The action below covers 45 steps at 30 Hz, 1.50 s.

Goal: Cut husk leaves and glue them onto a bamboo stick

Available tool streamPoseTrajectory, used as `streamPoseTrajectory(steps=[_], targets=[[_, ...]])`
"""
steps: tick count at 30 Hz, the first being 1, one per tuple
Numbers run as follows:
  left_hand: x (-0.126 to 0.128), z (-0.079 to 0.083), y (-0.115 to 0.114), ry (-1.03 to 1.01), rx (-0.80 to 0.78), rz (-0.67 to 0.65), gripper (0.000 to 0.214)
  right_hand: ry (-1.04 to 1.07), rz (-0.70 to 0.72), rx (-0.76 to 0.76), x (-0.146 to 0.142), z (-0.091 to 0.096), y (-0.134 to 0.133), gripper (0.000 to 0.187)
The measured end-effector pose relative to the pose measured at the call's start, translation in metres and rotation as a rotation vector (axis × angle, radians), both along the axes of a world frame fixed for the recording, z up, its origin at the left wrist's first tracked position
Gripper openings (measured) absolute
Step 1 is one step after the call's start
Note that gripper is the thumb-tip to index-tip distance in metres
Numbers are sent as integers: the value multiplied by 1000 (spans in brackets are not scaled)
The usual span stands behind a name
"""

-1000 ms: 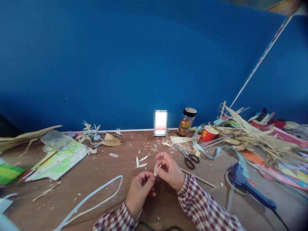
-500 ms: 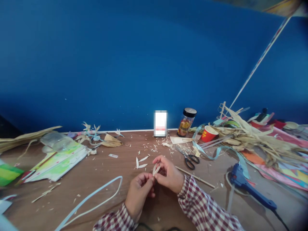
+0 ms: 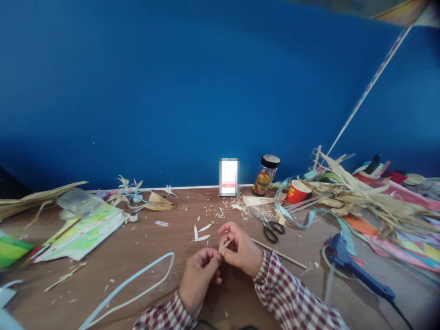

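Person's L hand [image 3: 198,276] & R hand [image 3: 243,251] pinched pale strips [image 3: 225,245] betw. them; step prob. aligning, next move seemingly needing steady L grip.

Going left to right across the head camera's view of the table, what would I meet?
Green-and-yellow patterned sheet, small white slip, left hand, right hand, black-lidded jar, red cup, blue glue gun.
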<state>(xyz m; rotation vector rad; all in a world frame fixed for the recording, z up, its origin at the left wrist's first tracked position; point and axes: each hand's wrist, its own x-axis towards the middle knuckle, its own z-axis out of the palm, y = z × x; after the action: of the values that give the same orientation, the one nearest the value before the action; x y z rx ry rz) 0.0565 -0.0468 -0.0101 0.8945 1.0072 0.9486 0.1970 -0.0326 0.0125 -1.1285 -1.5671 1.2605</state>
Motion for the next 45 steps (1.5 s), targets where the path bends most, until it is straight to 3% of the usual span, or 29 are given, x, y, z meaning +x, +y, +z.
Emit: streamPoseTrajectory(steps=[45], targets=[[-1,5,0,-59,-9,19,22,-6,-34,7,-1,-1,1,32]])
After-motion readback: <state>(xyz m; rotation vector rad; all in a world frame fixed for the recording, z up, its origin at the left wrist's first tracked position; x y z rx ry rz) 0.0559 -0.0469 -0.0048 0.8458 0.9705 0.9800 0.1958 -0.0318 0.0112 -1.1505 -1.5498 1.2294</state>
